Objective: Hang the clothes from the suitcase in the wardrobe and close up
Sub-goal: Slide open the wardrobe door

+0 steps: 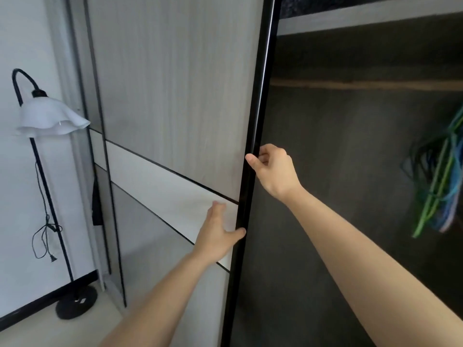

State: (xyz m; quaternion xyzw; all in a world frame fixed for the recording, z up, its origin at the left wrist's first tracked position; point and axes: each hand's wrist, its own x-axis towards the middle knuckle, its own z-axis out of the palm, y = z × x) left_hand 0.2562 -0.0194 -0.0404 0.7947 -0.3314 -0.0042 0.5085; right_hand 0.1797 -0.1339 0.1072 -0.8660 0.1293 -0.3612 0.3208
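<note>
A light wood-grain sliding wardrobe door (175, 96) with a black edge frame (253, 151) fills the middle of the view. My right hand (274, 169) is curled around that black edge at mid height, thumb on the front. My left hand (216, 234) rests flat on the door's white band just below, thumb touching the black edge. To the right of the edge the dark wardrobe interior (350, 171) stands open, with a rail (363, 85) across it and a bunch of green and blue hangers (441, 181) at far right. No suitcase or clothes are in view.
A black floor lamp (45, 116) with a white ruffled shade stands against the white wall at left, its cord (43, 234) dangling and its round base (76, 303) on the pale floor. A shelf (363, 18) runs across the wardrobe's top.
</note>
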